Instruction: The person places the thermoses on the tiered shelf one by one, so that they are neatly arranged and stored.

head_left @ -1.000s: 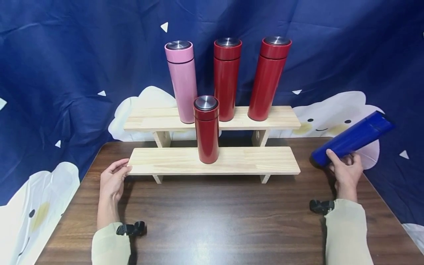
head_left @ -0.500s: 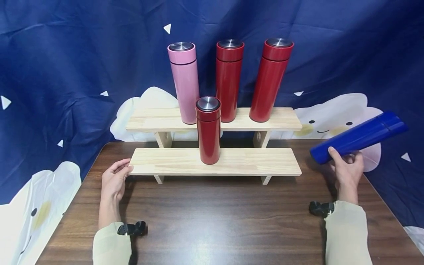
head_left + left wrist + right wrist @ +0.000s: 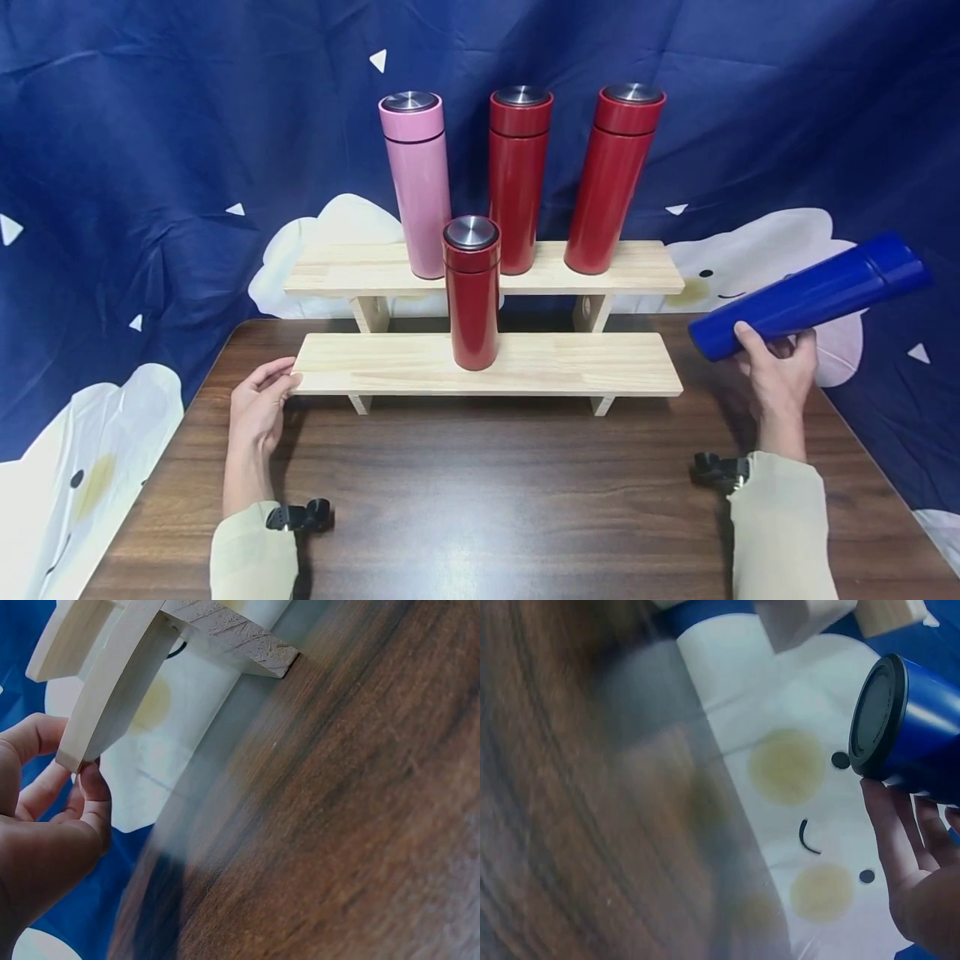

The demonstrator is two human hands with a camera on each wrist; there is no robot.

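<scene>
A blue thermos bottle (image 3: 806, 296) lies tilted in my right hand (image 3: 782, 383), off the tabletop at the right. Its black base (image 3: 876, 720) points toward the shelves and its top end leans up to the right. My left hand (image 3: 257, 410) pinches the left end of the lower wooden shelf (image 3: 390, 367); in the left wrist view the thumb and fingers meet at the board's end (image 3: 82, 742). One red thermos (image 3: 474, 312) stands upright on that shelf. Behind it, the upper shelf (image 3: 330, 268) bears a pink thermos (image 3: 417, 192) and two red ones.
Both shelves stand on a dark brown wooden table (image 3: 465, 483). A blue cloth (image 3: 187, 125) with white clouds hangs behind. The red thermoses (image 3: 519, 183) on the upper shelf are tall and close to the cloth. Black cameras (image 3: 300, 515) sit on both wrists.
My right hand has lifted the blue thermos; its base has risen off the table and moved slightly left. My left hand stays at the shelf end.
</scene>
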